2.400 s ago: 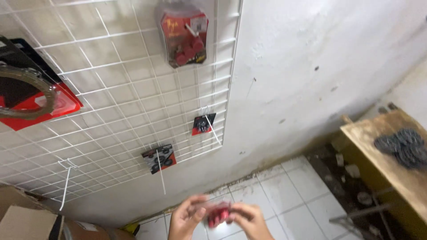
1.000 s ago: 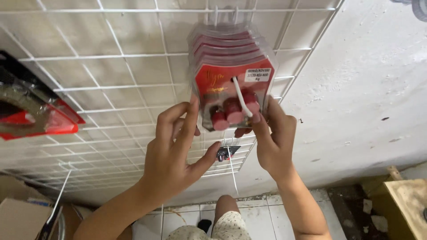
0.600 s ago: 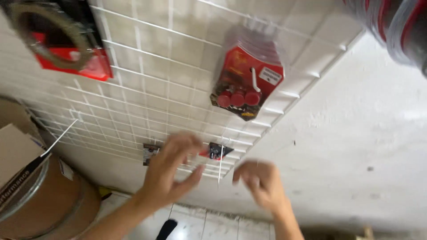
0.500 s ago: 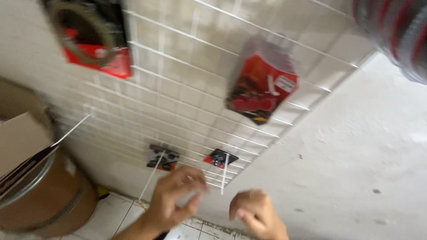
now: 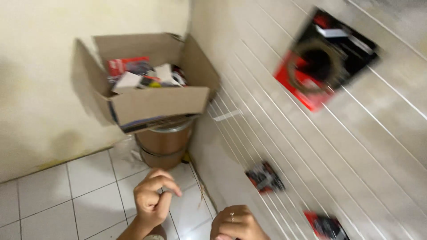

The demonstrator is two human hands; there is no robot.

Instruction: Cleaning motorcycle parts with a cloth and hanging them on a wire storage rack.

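Note:
My left hand hangs low in the head view with its fingers loosely curled and nothing in it. My right hand sits at the bottom edge, curled too, a ring on one finger, also holding nothing. An open cardboard box full of small packaged goods rests on a brown drum in the corner beyond my left hand. On the white wire grid panel to the right hang a red and black pack with a ring-shaped part and two small black and red packs. The view is blurred.
White floor tiles spread out below the hands. A cream wall stands behind the box. The grid panel leans along a rough plastered wall on the right.
The view has swung left and down from the grid panel to the corner with the box. Both hands have dropped from the hanging pack and now hold nothing.

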